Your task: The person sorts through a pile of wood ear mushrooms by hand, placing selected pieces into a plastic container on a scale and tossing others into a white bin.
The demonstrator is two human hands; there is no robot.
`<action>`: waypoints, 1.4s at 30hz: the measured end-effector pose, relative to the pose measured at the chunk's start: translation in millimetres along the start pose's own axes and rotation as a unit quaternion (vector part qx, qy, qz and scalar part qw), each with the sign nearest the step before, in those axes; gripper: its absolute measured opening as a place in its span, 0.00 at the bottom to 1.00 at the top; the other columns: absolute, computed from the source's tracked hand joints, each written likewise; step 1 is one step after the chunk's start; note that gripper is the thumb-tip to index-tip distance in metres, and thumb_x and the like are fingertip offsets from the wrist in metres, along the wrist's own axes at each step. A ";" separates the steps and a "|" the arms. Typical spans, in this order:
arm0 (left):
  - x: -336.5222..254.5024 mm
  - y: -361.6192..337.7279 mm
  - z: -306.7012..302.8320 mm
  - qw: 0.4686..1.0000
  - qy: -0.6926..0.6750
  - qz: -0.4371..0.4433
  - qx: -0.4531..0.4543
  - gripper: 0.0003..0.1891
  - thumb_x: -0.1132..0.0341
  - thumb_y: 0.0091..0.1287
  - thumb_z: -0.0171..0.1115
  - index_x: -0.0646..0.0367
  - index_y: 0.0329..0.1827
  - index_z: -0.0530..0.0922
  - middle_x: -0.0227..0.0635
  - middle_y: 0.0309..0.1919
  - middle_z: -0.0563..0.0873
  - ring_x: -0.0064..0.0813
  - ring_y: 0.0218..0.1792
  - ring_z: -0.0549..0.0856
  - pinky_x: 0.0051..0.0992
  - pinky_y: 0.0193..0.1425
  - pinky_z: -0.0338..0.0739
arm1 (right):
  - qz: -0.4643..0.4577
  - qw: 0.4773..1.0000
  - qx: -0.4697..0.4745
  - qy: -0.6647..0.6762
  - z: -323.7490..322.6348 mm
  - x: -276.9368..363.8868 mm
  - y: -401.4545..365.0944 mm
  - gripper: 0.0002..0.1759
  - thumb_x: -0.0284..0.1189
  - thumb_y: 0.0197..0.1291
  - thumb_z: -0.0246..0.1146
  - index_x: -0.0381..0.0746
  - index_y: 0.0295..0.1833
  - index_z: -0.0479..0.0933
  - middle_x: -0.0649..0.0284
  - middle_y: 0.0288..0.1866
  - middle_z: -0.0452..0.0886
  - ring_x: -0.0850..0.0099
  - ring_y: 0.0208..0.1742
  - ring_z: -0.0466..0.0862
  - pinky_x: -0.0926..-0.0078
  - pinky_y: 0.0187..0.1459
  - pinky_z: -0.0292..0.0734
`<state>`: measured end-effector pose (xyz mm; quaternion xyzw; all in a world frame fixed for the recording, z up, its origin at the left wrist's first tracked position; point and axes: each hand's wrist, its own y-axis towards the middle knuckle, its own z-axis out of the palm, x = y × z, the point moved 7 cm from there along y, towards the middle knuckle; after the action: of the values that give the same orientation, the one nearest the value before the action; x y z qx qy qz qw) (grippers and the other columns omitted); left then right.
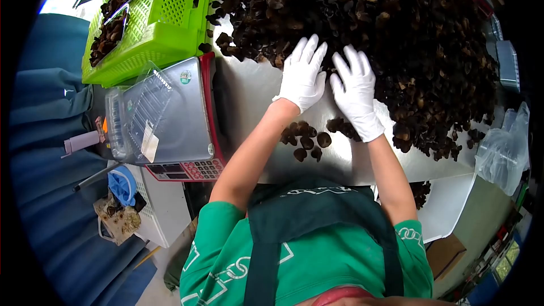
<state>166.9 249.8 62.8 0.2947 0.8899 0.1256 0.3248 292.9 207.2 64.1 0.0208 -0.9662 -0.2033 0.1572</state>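
Observation:
A large heap of dark dried mushrooms (396, 28) covers the far part of a metal table (249, 90). Both my hands wear white gloves and lie flat, fingers spread, at the near edge of the heap. My left hand (303, 76) rests on the bare table beside the pile. My right hand (354, 90) touches the mushrooms. A small group of separated mushrooms (309, 139) lies on the table under my wrists. Neither hand grips anything.
A weighing scale (181, 130) with a clear plastic container (139, 113) on it stands at the left. Behind it is a green plastic crate (153, 28) holding more mushrooms. Clear plastic bags (504, 147) lie at the right edge. A white tray (447, 204) sits below the table.

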 end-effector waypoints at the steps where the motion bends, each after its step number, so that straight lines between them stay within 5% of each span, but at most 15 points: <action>1: 13.6 -8.4 17.6 0.999 -0.034 0.003 0.039 0.22 0.74 0.64 0.61 0.62 0.62 0.81 0.52 0.66 0.80 0.50 0.70 0.74 0.37 0.72 0.71 | -0.043 0.999 0.013 0.008 7.4 6.3 -11.2 0.21 0.35 0.62 0.67 0.43 0.61 0.82 0.54 0.68 0.77 0.53 0.69 0.72 0.54 0.64 0.72; 5: -5.0 -64.0 -31.4 0.999 -0.037 0.011 0.009 0.17 0.83 0.51 0.58 0.55 0.41 0.85 0.37 0.46 0.89 0.42 0.49 0.85 0.36 0.55 0.78 | -0.015 0.983 0.093 0.161 -7.7 29.2 -62.2 0.12 0.32 0.59 0.70 0.45 0.49 0.85 0.61 0.60 0.82 0.60 0.58 0.80 0.58 0.59 0.75; 8: 3.1 -59.9 -50.8 0.998 -0.025 -0.037 -0.051 0.16 0.85 0.48 0.57 0.55 0.34 0.83 0.34 0.40 0.88 0.41 0.44 0.85 0.36 0.52 0.78 | 0.034 0.981 0.045 0.187 -22.8 27.7 -49.7 0.09 0.30 0.59 0.71 0.44 0.46 0.85 0.62 0.57 0.82 0.62 0.51 0.82 0.62 0.51 0.78; 9: 11.4 -48.7 -45.4 0.999 -0.017 -0.034 -0.034 0.16 0.82 0.54 0.60 0.54 0.43 0.85 0.40 0.50 0.86 0.44 0.53 0.83 0.38 0.58 0.77 | 0.023 0.986 0.018 0.165 -25.1 24.7 -32.7 0.10 0.30 0.60 0.70 0.44 0.47 0.85 0.61 0.57 0.82 0.62 0.50 0.82 0.63 0.50 0.79; 11: 7.5 -17.6 -43.0 0.996 0.056 -0.009 -0.075 0.18 0.76 0.62 0.63 0.55 0.55 0.83 0.45 0.62 0.81 0.48 0.63 0.78 0.43 0.65 0.73 | -0.007 0.997 -0.023 0.076 -17.9 19.1 -9.0 0.18 0.34 0.63 0.68 0.43 0.58 0.84 0.56 0.67 0.78 0.54 0.63 0.78 0.58 0.61 0.75; 13: 31.1 -26.7 -17.4 0.997 0.065 -0.031 -0.035 0.21 0.70 0.67 0.65 0.57 0.64 0.78 0.47 0.69 0.75 0.50 0.70 0.73 0.45 0.71 0.68 | -0.003 1.000 0.024 0.009 0.0 21.8 -11.8 0.21 0.39 0.65 0.66 0.43 0.61 0.83 0.55 0.72 0.74 0.50 0.70 0.73 0.53 0.68 0.69; 15: 30.8 -52.6 -21.5 1.000 -0.005 -0.015 -0.026 0.14 0.70 0.64 0.68 0.57 0.53 0.83 0.39 0.58 0.84 0.45 0.61 0.81 0.42 0.70 0.68 | -0.063 0.993 0.097 0.013 15.3 35.4 -47.1 0.21 0.43 0.64 0.66 0.45 0.58 0.85 0.56 0.66 0.80 0.52 0.70 0.73 0.52 0.69 0.64; 19: 1.5 -96.0 -62.1 0.997 0.034 -0.066 -0.028 0.10 0.71 0.59 0.71 0.49 0.43 0.85 0.27 0.45 0.86 0.37 0.53 0.83 0.35 0.60 0.70 | -0.069 0.975 0.152 0.148 -17.6 68.2 -77.5 0.17 0.42 0.60 0.70 0.44 0.49 0.85 0.62 0.60 0.83 0.61 0.65 0.77 0.53 0.67 0.64; 21: 7.4 -88.0 -64.4 0.994 0.027 -0.088 -0.062 0.12 0.71 0.57 0.72 0.51 0.45 0.85 0.32 0.50 0.85 0.41 0.56 0.82 0.39 0.63 0.69 | -0.049 0.981 0.092 0.163 -28.7 64.7 -62.1 0.14 0.36 0.59 0.71 0.44 0.50 0.85 0.62 0.59 0.83 0.61 0.61 0.79 0.57 0.64 0.68; 25: 13.1 -37.0 -45.0 0.996 0.071 -0.046 -0.033 0.28 0.68 0.61 0.69 0.56 0.67 0.77 0.45 0.63 0.81 0.50 0.66 0.78 0.45 0.71 0.69 | -0.010 0.994 0.037 0.105 -9.7 42.9 -18.9 0.19 0.32 0.64 0.65 0.41 0.60 0.82 0.56 0.66 0.80 0.56 0.67 0.76 0.55 0.66 0.71; 29: 4.3 -83.2 -28.7 0.999 -0.022 -0.001 0.040 0.18 0.68 0.61 0.69 0.58 0.56 0.82 0.40 0.55 0.85 0.44 0.63 0.80 0.44 0.72 0.65 | -0.085 0.987 0.120 0.068 14.4 54.1 -36.6 0.20 0.32 0.62 0.64 0.42 0.59 0.83 0.55 0.68 0.79 0.56 0.69 0.76 0.57 0.70 0.67; 31: -12.7 -116.0 -41.7 0.997 -0.013 -0.019 0.077 0.12 0.68 0.60 0.70 0.54 0.47 0.85 0.34 0.51 0.86 0.40 0.62 0.81 0.45 0.72 0.64 | -0.071 0.970 0.177 0.148 -4.5 70.7 -51.3 0.09 0.31 0.61 0.66 0.43 0.45 0.85 0.65 0.50 0.87 0.65 0.55 0.83 0.60 0.61 0.71; 35: -1.9 -92.5 -70.2 0.996 -0.029 -0.079 0.008 0.08 0.71 0.59 0.71 0.53 0.41 0.86 0.34 0.48 0.88 0.39 0.61 0.82 0.42 0.70 0.67 | 0.000 0.968 0.087 0.235 -10.0 63.8 -49.1 0.08 0.32 0.60 0.71 0.43 0.42 0.83 0.66 0.44 0.86 0.65 0.46 0.84 0.64 0.50 0.76; 37: 28.0 -65.2 -56.1 0.996 -0.016 -0.076 -0.054 0.14 0.70 0.61 0.68 0.54 0.51 0.84 0.38 0.56 0.84 0.43 0.61 0.81 0.42 0.67 0.68 | -0.029 0.981 0.063 0.181 -3.4 60.9 -18.6 0.17 0.34 0.61 0.69 0.39 0.54 0.83 0.59 0.53 0.85 0.61 0.53 0.84 0.62 0.54 0.78; 42: 78.4 -13.3 -21.0 0.991 0.088 -0.087 -0.042 0.24 0.68 0.63 0.65 0.53 0.65 0.78 0.45 0.67 0.77 0.50 0.66 0.75 0.44 0.66 0.72 | -0.084 0.993 0.068 0.040 35.7 54.7 12.1 0.23 0.37 0.64 0.66 0.37 0.60 0.81 0.51 0.68 0.78 0.53 0.69 0.75 0.59 0.65 0.76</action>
<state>99.1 286.2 33.6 0.1899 0.9311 0.1597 0.2673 230.1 226.3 54.2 0.1208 -0.9655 -0.1487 0.1763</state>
